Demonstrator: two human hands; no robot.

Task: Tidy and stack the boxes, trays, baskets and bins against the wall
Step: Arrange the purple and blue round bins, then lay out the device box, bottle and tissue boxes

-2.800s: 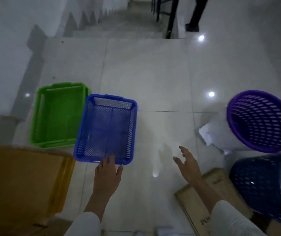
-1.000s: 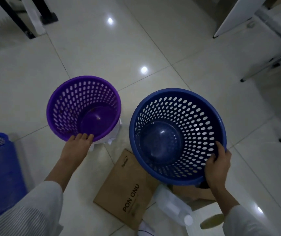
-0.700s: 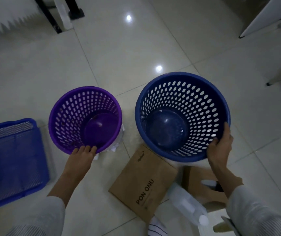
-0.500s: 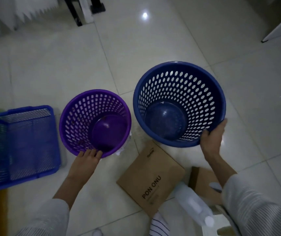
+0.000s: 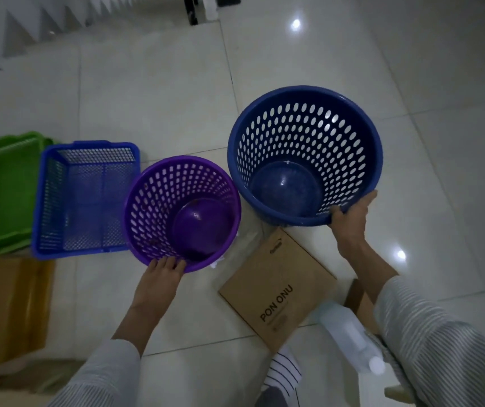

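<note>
The left hand (image 5: 159, 279) is gripping the near rim of a purple basket (image 5: 182, 212) just beside the blue tray (image 5: 85, 195), while the right hand (image 5: 351, 218) is clutching the larger blue basket (image 5: 304, 155), both upright, probably for nesting together.

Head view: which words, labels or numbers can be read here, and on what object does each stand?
"PON ONU": printed in dark capitals on the flat brown cardboard box lying on the floor.
Small logo near that box's far corner, and fine print under the capitals: too small to read.
No text shows on the baskets, the trays or the clear plastic bottle.
</note>
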